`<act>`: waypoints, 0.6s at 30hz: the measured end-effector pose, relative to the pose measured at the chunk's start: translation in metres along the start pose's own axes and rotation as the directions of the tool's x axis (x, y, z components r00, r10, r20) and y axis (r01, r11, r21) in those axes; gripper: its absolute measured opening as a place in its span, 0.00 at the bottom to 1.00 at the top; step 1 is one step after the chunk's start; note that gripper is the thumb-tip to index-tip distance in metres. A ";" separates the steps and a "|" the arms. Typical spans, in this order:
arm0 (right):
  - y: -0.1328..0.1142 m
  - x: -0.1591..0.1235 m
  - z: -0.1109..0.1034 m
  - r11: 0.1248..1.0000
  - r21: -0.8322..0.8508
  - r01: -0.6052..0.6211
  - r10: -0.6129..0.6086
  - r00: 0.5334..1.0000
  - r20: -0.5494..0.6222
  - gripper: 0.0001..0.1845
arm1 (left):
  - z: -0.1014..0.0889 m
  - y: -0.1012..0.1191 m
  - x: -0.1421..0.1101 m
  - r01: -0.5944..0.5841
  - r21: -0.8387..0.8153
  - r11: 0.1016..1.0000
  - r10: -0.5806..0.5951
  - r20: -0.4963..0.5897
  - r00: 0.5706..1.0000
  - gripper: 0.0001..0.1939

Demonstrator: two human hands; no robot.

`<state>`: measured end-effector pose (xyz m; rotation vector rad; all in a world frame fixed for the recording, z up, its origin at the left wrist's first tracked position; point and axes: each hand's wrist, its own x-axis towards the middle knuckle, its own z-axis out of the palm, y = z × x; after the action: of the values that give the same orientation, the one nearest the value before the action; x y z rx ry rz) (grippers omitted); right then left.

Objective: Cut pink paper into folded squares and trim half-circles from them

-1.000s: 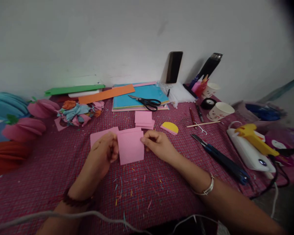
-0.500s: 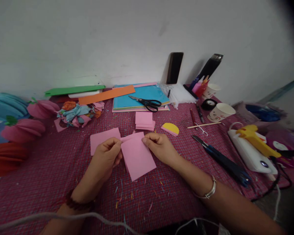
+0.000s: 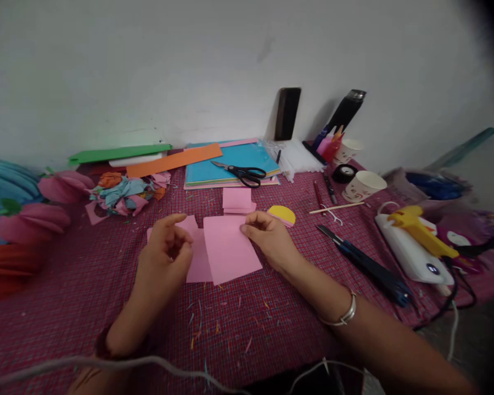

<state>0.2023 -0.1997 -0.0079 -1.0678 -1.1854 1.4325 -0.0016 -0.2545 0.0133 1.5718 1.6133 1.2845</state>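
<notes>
My right hand [image 3: 274,241] pinches a pink paper sheet [image 3: 230,249] by its upper right edge, between thumb and fingers. My left hand [image 3: 167,252] hovers to the left of that sheet, its curled fingers and thumb apart with nothing between them. More pink paper [image 3: 200,260] shows between the held sheet and my left hand, partly covered by both. Just beyond the sheet sits a small stack of folded pink paper [image 3: 236,198]. A yellow half-round piece [image 3: 282,213] with pink beneath it lies by my right fingers.
Black scissors [image 3: 247,174] rest on blue paper sheets [image 3: 197,171] at the back. Crumpled scraps [image 3: 123,192] and paper pumpkins [image 3: 33,219] occupy the left. A box cutter [image 3: 366,266], a yellow glue gun [image 3: 422,230] and paper cups [image 3: 364,186] are on the right.
My left hand has let go of the pink paper and drawn back left, its fingers parting. The sheet in my right hand now lies apart from the pink paper to its left.
</notes>
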 end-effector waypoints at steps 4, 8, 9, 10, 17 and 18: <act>-0.005 -0.001 -0.001 0.995 -0.015 0.094 -0.095 0.994 -0.057 0.09 | 0.008 0.004 -0.008 0.048 -0.282 0.958 0.030 0.269 0.963 0.27; -0.007 -0.005 0.000 0.993 -0.009 0.119 -0.119 0.992 -0.041 0.09 | 0.019 0.007 -0.010 0.027 -0.309 0.951 0.048 0.233 0.971 0.15; -0.007 -0.006 0.000 0.994 0.012 0.112 -0.112 0.993 -0.022 0.08 | 0.021 0.009 -0.010 0.002 -0.297 0.955 0.058 0.194 0.979 0.12; -0.008 -0.007 0.001 0.994 0.045 0.095 -0.095 0.995 0.004 0.08 | 0.022 0.011 -0.010 -0.020 -0.274 0.961 0.064 0.156 0.986 0.10; -0.013 -0.014 0.002 0.977 0.205 -0.063 0.015 0.973 0.229 0.18 | 0.027 0.004 -0.012 0.108 -0.199 0.974 -0.109 0.006 0.994 0.05; -0.013 -0.015 0.003 0.977 0.201 -0.072 0.020 0.968 0.250 0.19 | 0.028 0.000 -0.012 0.122 -0.238 0.964 -0.126 -0.001 0.992 0.06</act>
<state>0.2038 -0.2138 0.0060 -0.7924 -1.1568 1.7242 0.0250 -0.2590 -0.0006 1.2985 1.4801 1.3694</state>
